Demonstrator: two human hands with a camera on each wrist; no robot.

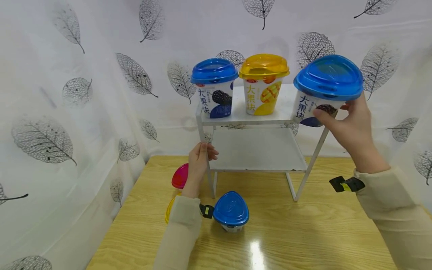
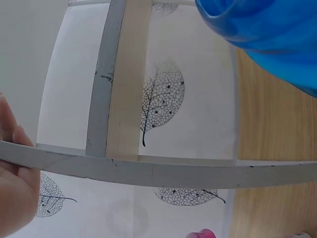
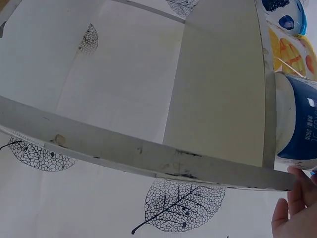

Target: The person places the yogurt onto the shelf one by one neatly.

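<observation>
My right hand point(image 1: 354, 125) holds a yogurt cup point(image 1: 327, 90) with a clear blue lid and blackberry picture, thumb on its front, at the right end of the rack's top shelf. In the right wrist view the fingers point(image 3: 297, 198) show beside the cup's base point(image 3: 297, 119). My left hand point(image 1: 199, 159) grips the left leg of the white two-tier metal rack point(image 1: 258, 148); in the left wrist view its fingers pass behind the bar point(image 2: 148, 171). On the top shelf stand another blue-lidded yogurt cup point(image 1: 216, 88) and a yellow-lidded mango one point(image 1: 264, 84).
On the wooden table point(image 1: 290, 240), a blue-lidded cup point(image 1: 231, 210) stands before the rack, near my left wrist. A pink lid point(image 1: 180, 176) and a yellow lid point(image 1: 170, 210) show partly behind my left forearm. A leaf-patterned white curtain point(image 1: 101, 75) surrounds the table.
</observation>
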